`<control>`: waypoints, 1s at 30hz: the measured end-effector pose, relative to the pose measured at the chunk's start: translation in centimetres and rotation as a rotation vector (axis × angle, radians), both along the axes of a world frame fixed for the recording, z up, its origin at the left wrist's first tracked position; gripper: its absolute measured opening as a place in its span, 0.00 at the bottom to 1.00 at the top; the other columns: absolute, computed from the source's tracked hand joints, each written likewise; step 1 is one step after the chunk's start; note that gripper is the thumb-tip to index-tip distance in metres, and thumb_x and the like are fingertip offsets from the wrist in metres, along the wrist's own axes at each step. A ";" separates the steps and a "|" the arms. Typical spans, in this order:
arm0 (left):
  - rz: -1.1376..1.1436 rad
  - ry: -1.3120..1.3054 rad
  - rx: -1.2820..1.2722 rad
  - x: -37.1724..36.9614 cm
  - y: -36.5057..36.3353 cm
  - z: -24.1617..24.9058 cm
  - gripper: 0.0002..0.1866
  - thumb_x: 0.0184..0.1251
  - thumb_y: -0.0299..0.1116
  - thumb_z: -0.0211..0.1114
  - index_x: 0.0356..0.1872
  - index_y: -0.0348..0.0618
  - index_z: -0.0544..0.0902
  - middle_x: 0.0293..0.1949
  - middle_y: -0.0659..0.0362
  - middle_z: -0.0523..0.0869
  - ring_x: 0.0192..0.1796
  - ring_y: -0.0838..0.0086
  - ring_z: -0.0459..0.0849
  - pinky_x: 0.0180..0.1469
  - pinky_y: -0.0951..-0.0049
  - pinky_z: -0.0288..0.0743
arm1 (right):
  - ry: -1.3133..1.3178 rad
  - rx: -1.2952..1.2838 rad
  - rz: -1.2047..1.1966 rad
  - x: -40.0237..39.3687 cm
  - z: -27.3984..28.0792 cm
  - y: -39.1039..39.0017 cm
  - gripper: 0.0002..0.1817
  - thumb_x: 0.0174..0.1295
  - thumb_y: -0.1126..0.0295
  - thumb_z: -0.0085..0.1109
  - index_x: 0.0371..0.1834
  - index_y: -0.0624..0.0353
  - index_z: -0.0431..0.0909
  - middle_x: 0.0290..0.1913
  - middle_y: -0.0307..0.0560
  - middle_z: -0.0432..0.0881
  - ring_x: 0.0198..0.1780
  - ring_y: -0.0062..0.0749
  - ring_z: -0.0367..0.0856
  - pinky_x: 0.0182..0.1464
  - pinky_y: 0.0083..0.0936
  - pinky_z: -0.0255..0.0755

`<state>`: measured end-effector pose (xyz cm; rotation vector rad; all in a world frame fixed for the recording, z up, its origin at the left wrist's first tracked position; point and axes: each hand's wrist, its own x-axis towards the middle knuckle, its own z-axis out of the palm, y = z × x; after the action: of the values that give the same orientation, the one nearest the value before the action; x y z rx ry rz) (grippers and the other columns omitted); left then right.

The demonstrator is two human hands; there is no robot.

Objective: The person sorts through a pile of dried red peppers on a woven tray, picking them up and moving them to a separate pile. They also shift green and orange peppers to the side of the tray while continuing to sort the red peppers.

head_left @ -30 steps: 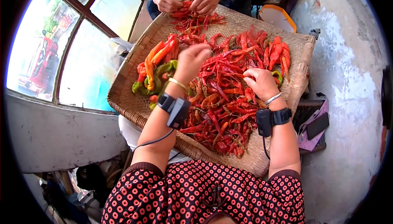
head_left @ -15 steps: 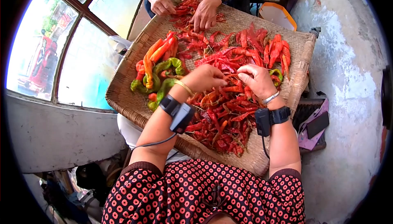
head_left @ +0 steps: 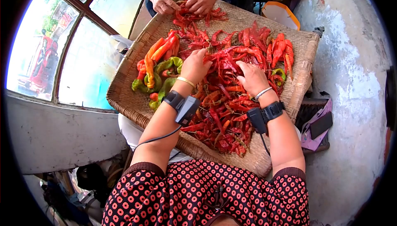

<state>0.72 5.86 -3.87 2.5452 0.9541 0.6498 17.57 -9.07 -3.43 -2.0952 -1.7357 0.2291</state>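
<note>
Red dried peppers [head_left: 221, 120] cover the middle of a woven tray [head_left: 304, 60]. My left hand [head_left: 196, 65] is over the pile's left side, fingers bent and touching red peppers; what lies under its fingertips is hidden. To the right, my right hand [head_left: 251, 77] has its thumb and fingers apart over the peppers, with nothing visible between them. Green peppers [head_left: 166, 87] and orange peppers [head_left: 159, 52] lie left of my left hand. A separate group of red and orange peppers [head_left: 281, 51] rests near the tray's right side.
Across the tray, a co-worker's two hands [head_left: 202, 0] handle red peppers at the far end. A window [head_left: 87, 48] is on the left. An orange-rimmed container [head_left: 281, 14] stands beyond the tray, and a dark flat object [head_left: 321, 126] lies on pink material at the right.
My left hand has moved up and left, and my right hand slightly left and down, widening the gap between them. The co-worker's hands have drawn closer together.
</note>
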 end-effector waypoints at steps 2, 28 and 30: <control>-0.005 0.081 -0.043 0.3 -0.3 0.1 0.23 0.51 0.36 0.65 0.50 0.41 0.76 0.45 0.48 0.79 0.46 0.55 0.79 0.47 0.62 0.74 | 0.030 -0.045 0.014 0.1 0.0 -0.1 0.23 0.52 0.66 0.61 0.52 0.54 0.69 0.39 0.53 0.80 0.44 0.49 0.77 0.48 0.39 0.71; 0.279 -0.568 -0.305 -0.6 5.4 1.1 0.18 0.57 0.27 0.62 0.48 0.34 0.72 0.35 0.58 0.81 0.25 0.80 0.77 0.29 0.77 0.72 | 0.851 0.213 -0.266 1.5 3.5 -1.9 0.10 0.58 0.66 0.59 0.31 0.62 0.79 0.23 0.37 0.78 0.24 0.19 0.75 0.29 0.19 0.70; 0.223 -0.545 -0.330 -0.6 5.7 -0.1 0.18 0.57 0.28 0.63 0.48 0.34 0.73 0.34 0.58 0.81 0.27 0.80 0.77 0.31 0.77 0.72 | 0.938 0.199 -0.224 1.3 3.4 -2.0 0.09 0.59 0.66 0.58 0.33 0.61 0.79 0.24 0.35 0.77 0.24 0.17 0.74 0.28 0.17 0.69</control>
<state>0.07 11.60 -4.01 1.8462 1.0409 1.0774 18.88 -11.10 -0.01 -1.5977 -0.9107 0.7821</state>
